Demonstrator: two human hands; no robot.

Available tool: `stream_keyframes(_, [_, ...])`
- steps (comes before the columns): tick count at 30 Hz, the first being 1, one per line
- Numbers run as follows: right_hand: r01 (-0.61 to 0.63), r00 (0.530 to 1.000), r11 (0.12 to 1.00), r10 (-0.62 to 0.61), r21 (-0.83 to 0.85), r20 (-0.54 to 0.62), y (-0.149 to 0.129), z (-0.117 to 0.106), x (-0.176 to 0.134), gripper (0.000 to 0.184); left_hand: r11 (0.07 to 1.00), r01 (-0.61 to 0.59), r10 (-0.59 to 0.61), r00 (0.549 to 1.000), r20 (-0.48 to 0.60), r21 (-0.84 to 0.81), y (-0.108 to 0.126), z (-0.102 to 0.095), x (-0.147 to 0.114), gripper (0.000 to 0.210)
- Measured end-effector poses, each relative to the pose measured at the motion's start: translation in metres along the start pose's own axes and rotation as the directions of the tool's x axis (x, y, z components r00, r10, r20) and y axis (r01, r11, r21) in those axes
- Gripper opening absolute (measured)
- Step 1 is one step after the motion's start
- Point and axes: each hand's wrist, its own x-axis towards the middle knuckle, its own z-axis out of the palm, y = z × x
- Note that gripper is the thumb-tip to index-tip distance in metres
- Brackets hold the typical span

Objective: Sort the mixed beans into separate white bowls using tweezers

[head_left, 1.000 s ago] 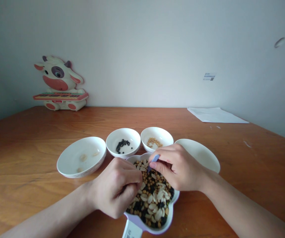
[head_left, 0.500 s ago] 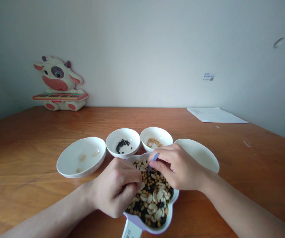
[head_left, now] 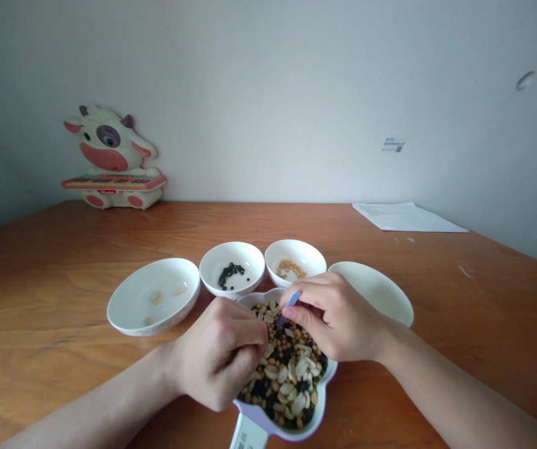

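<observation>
Meeting pale wall (head_left: pixel 268 112): wooden table (head_left: pixel 464 324); right hand (head_left: pixel 340 318) pinching purple tool (head_left: pixel 292 299), left hand (head_left: pixel 224 352) curled, grip unclear

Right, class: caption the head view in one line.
Right hand pinches a purple tool over a dish of beans and peanuts, left hand curled over its left edge, white bowls beyond.

My bare left hand (head_left: pixel 224 352) runs into a slim, smooth, bare left forearm (head_left: pixel 113 396); my right hand (head_left: pixel 336 315), bare too, shows a small rounded thumbnail (head_left: pixel 288 311) and joins an equally bare right forearm (head_left: pixel 455 386).
</observation>
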Motion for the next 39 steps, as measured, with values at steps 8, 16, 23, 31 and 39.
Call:
stream_keyframes(8, [-0.017,1.0,1.0,0.017,-0.018,0.021,-0.0007,-0.0012,0.0008,0.022,1.0,0.006,-0.006,1.0,0.008,0.005,-0.0001,-0.0004,-0.0005,0.019])
stream_keyframes(16, [-0.007,1.0,1.0,0.007,-0.015,0.008,0.0001,0.0002,0.0007,0.022,0.999,-0.036,0.036,0.999,0.036,-0.011,0.0031,0.0003,0.0004,0.02])
stream_keyframes(23, [-0.003,1.0,1.0,0.003,-0.004,-0.002,-0.0015,0.0002,0.0014,0.021,1.0,-0.028,0.027,0.999,0.042,0.007,0.0032,0.0002,0.0005,0.02])
stream_keyframes(31, [-0.004,1.0,1.0,0.004,0.007,0.004,-0.0023,0.0006,0.0023,0.021,1.0,-0.027,0.027,0.999,0.041,0.007,0.0025,-0.0019,-0.0002,0.02])
stream_keyframes(39, [-0.001,1.0,1.0,0.001,0.007,0.002,-0.0025,0.0004,0.0011,0.022,1.0,-0.016,0.016,0.999,0.036,0.0,0.002,-0.0007,-0.001,0.018])
